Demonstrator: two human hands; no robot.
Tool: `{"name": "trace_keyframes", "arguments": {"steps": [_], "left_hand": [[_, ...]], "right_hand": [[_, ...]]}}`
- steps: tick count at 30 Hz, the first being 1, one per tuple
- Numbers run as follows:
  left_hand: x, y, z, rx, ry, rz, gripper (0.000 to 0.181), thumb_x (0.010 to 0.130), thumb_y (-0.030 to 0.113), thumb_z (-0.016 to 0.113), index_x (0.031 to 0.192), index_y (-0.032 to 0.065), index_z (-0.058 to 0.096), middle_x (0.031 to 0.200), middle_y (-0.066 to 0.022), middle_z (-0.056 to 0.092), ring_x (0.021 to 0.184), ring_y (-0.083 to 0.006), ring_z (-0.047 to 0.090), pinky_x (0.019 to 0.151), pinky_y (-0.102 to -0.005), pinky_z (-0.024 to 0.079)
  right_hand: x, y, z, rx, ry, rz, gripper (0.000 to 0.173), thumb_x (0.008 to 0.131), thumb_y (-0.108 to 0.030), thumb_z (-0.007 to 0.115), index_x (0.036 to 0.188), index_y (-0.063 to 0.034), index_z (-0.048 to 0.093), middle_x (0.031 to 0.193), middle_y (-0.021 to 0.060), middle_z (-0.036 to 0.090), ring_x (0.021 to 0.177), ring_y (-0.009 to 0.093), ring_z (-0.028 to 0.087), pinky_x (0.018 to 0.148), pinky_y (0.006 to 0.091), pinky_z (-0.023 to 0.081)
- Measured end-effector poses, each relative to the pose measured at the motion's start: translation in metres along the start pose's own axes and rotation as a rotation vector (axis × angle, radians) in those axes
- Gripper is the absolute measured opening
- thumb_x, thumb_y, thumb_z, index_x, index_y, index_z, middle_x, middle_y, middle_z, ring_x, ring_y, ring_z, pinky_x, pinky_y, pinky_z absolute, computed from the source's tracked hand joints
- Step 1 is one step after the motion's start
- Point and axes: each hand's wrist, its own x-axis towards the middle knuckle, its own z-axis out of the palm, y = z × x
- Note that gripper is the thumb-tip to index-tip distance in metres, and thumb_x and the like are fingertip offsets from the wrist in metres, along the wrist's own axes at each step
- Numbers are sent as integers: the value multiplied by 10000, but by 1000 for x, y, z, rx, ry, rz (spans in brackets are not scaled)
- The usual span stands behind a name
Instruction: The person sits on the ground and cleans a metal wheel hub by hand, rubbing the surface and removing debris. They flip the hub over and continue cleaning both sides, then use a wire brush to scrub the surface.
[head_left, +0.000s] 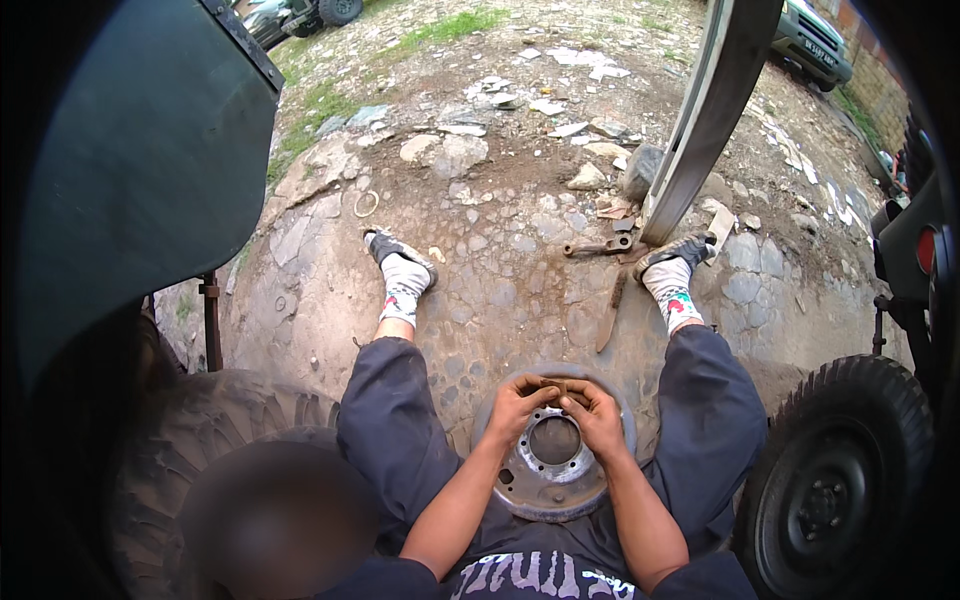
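My left hand (526, 405) and my right hand (592, 414) meet in front of me, with thumbs and fingertips pinching a small, thin brown piece (556, 384). Its material is hard to make out, since the fingers cover most of it. Just beneath both hands is a round metal brake drum (555, 511) between my thighs, apparently leaning on my lap. It has a large central hole and a ring of small bolt holes around a bare, shiny face. My wrists pass over its sides.
On the stony ground lie a flat rusty blade-like tool (610, 319) and a metal rod with a ringed end (598, 247). A metal post (701, 124) rises near my right foot. Vehicle tyres (832, 480) flank me; a dark panel (157, 165) overhangs the left. A blurred head (277, 517) is at lower left.
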Motion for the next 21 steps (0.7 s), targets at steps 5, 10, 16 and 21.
{"name": "trace_keyframes", "arguments": {"steps": [5,10,16,21], "left_hand": [[-1,-1,2,119,30,42,185,939,73,822,1092,-13,762,1020,-95,788,889,-159,740,819,-294,596],[-1,5,2,40,7,-73,213,942,100,826,1126,8,770,1032,-64,789,873,-134,719,801,-280,571],[1,8,1,-32,16,-118,228,935,97,833,1145,28,773,1042,-52,788,921,-135,727,832,-284,583],[2,6,-1,-2,-25,-86,207,928,61,831,1118,17,761,1093,-71,774,955,-162,737,859,-301,598]], "right_hand": [[-3,-2,10,-292,136,-86,297,944,-35,804,1227,21,732,1134,97,785,1026,159,743,921,299,592],[2,8,2,-333,207,-111,312,941,-28,796,1247,21,755,1083,92,804,968,146,753,894,290,592],[2,5,2,-371,149,-99,277,1011,-117,734,1250,21,757,1140,96,796,1033,157,734,932,302,566],[0,-3,6,-705,64,-255,329,1050,-209,699,1295,7,741,1203,109,778,1087,170,705,991,322,536]]}}
